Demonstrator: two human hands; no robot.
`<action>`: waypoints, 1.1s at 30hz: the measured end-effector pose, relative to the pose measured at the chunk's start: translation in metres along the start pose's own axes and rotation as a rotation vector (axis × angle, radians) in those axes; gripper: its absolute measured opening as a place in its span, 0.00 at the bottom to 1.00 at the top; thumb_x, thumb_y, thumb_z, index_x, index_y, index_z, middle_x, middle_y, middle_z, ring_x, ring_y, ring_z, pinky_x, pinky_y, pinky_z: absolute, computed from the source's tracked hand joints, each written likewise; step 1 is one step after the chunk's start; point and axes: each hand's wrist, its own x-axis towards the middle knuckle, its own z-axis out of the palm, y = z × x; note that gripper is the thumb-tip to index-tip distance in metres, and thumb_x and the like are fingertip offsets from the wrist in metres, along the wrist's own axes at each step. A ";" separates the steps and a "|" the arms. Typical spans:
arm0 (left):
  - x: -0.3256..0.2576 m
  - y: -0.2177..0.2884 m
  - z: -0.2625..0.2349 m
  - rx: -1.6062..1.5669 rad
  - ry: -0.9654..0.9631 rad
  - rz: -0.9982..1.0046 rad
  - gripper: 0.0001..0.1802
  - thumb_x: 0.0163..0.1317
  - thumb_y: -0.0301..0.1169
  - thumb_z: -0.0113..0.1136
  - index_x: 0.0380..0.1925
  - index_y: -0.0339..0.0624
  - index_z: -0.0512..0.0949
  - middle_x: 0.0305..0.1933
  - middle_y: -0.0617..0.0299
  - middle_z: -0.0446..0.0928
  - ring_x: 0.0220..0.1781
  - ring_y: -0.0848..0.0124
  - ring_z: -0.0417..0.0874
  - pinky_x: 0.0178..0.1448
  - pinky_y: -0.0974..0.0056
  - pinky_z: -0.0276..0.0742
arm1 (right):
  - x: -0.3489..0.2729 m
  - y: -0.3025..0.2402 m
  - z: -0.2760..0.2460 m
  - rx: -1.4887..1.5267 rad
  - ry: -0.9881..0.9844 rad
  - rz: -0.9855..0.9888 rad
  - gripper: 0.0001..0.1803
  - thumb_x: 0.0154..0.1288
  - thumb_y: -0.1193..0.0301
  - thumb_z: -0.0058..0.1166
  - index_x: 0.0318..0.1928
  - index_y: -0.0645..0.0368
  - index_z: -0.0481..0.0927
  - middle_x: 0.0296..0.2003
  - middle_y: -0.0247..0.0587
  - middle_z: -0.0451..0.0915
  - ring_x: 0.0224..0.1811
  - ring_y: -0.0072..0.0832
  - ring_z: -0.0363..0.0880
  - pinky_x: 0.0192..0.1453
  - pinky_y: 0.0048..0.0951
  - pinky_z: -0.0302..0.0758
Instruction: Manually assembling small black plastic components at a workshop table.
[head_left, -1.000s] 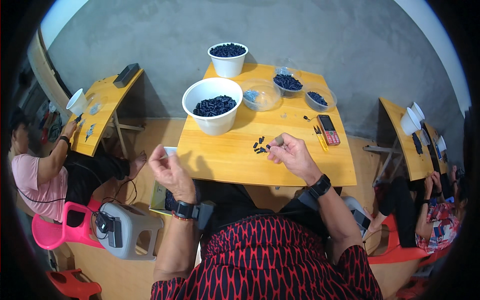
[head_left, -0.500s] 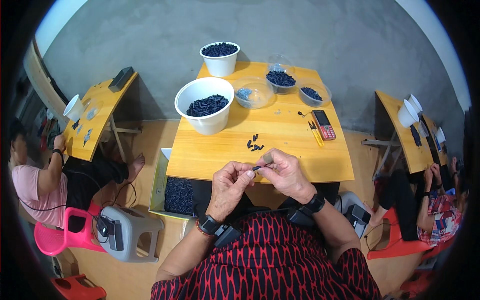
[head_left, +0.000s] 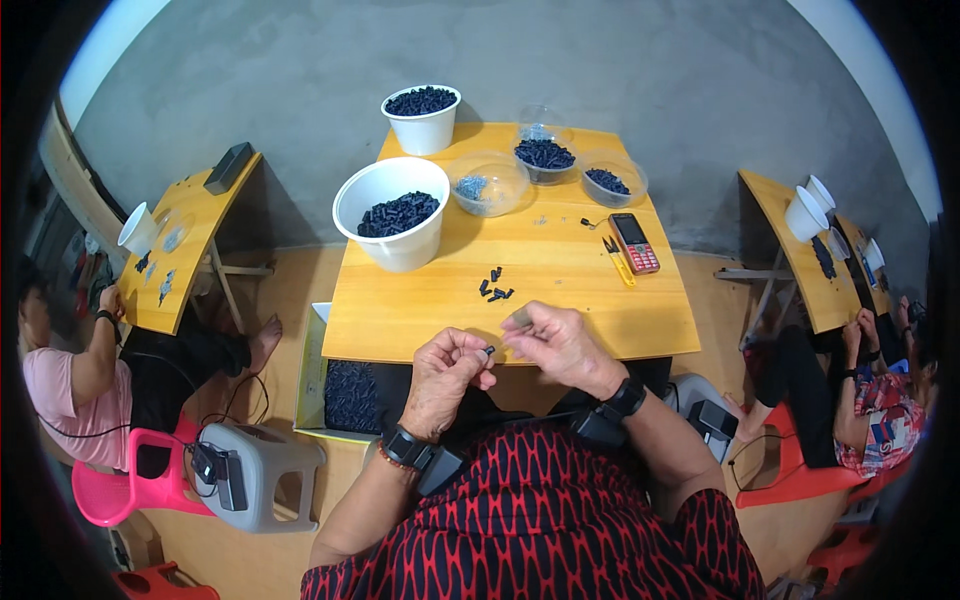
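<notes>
Your left hand [head_left: 440,375] pinches one black piece [head_left: 489,350]; can't tell if your right hand [head_left: 562,345] grips anything. Loose pieces [head_left: 498,294] apparently left on bench [head_left: 400,315]; nearer white tub [head_left: 405,253] part-full.

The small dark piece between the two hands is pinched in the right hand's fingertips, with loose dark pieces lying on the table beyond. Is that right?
Not quite: the head view shows the small dark piece pinched in the left hand, not the right. The loose dark pieces do lie on the table beyond.
</notes>
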 end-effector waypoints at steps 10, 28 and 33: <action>0.003 -0.011 -0.001 -0.106 0.024 -0.039 0.06 0.70 0.21 0.56 0.45 0.33 0.77 0.37 0.58 0.81 0.31 0.71 0.83 0.38 0.68 0.81 | 0.022 0.027 -0.077 -0.682 0.373 -0.211 0.07 0.62 0.79 0.55 0.41 0.67 0.81 0.37 0.53 0.79 0.42 0.51 0.80 0.47 0.42 0.77; 0.002 -0.005 0.000 -0.097 -0.023 0.004 0.07 0.69 0.22 0.59 0.45 0.34 0.75 0.38 0.55 0.82 0.32 0.71 0.84 0.39 0.68 0.83 | 0.010 0.007 -0.006 0.062 0.142 0.077 0.06 0.70 0.75 0.55 0.43 0.65 0.80 0.31 0.34 0.81 0.32 0.16 0.79 0.37 0.20 0.76; 0.002 -0.005 0.001 -0.062 -0.062 0.025 0.07 0.70 0.24 0.59 0.44 0.34 0.75 0.38 0.56 0.82 0.32 0.73 0.82 0.39 0.70 0.80 | 0.007 0.004 0.015 0.226 0.077 0.027 0.06 0.69 0.75 0.57 0.43 0.66 0.79 0.31 0.33 0.82 0.32 0.15 0.80 0.37 0.19 0.77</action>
